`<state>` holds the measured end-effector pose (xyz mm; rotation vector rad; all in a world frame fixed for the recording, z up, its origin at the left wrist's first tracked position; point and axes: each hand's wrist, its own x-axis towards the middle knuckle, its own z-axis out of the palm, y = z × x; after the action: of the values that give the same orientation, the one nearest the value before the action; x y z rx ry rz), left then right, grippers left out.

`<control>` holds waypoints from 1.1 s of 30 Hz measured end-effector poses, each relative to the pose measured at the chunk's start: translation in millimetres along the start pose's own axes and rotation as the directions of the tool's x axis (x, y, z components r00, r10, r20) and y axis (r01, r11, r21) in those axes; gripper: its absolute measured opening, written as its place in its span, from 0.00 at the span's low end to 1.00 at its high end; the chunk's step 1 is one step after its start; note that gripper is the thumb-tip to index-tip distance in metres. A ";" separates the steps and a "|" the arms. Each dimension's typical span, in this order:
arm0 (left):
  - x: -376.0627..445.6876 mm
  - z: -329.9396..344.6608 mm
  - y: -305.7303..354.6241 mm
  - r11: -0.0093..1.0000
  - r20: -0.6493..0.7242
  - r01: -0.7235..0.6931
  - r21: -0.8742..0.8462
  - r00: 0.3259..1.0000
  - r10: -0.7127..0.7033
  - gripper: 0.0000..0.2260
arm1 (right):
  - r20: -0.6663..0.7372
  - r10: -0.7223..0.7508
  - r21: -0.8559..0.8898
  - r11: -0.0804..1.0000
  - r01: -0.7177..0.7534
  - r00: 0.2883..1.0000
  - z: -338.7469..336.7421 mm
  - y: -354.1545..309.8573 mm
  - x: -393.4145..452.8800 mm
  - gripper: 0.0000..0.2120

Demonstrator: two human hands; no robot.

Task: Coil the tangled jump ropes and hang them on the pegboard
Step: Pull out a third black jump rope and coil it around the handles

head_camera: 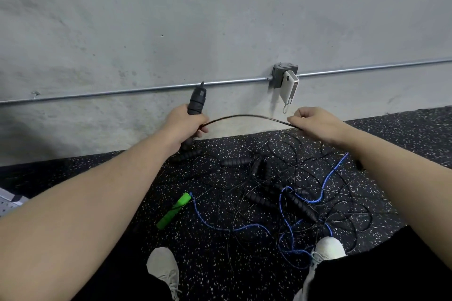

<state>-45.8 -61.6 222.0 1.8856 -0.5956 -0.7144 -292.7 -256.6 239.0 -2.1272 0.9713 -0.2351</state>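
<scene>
At the lower left edge of the frame, a perforated white panel [6,201], possibly a pegboard, lies partly in view on the floor. Left of centre, the left hand [184,124] is closed around a black ribbed handle [197,100], held upright against the grey concrete wall [171,19]. A thin black cord [247,117] arcs in a shallow bow from that fist across to the right hand [315,121], which pinches it between curled fingers at right of centre. Behind the hands, a bare metal conduit [122,91] runs along the wall to a grey junction box [278,76] carrying a white rectangular device [291,88].

Below, on black rubber floor [391,129] flecked with white, a bright green handle [173,210] lies at lower centre, joined to a blue braided rope [220,226]. To its right sits the tangled pile [281,183] of thin black cords and ribbed black handles. White shoes [162,266] show at the bottom edge.
</scene>
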 end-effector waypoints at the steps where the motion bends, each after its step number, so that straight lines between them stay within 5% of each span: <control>1: -0.5 2.7 0.8 1.000 0.025 0.004 -0.026 1.000 -0.003 0.07 | 0.012 -0.022 0.004 1.000 0.022 1.000 2.1 -4.3 -0.4 0.11; 9: -19.7 57.9 19.1 0.996 0.282 -0.066 -0.059 0.956 0.080 0.07 | 0.170 -0.158 0.018 0.987 0.158 0.973 28.0 -37.2 -5.0 0.08; 16: -34.6 80.2 26.6 0.987 0.439 -0.161 -0.029 0.885 0.157 0.06 | 0.146 -0.131 0.102 0.988 0.117 0.981 28.7 -37.8 0.5 0.10; 20: -29.1 75.4 30.3 0.974 0.322 -0.226 -0.004 0.922 0.215 0.06 | 0.186 -0.113 0.148 0.985 0.086 0.976 20.3 -27.6 -1.0 0.09; 26: -11.1 41.9 24.2 0.986 0.050 -0.129 -0.105 0.990 0.135 0.07 | 0.183 -0.070 0.157 0.987 0.041 0.981 6.8 -7.1 -1.2 0.06; 33: -2.2 16.2 2.0 0.998 -0.100 -0.026 -0.065 0.995 0.020 0.08 | 0.216 -0.041 0.068 0.997 0.027 0.976 -6.9 3.5 -13.9 0.05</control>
<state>-58.9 -71.1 218.8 1.8385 -0.5232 -0.6144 -307.5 -252.2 243.1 -2.0610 0.7899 -0.0482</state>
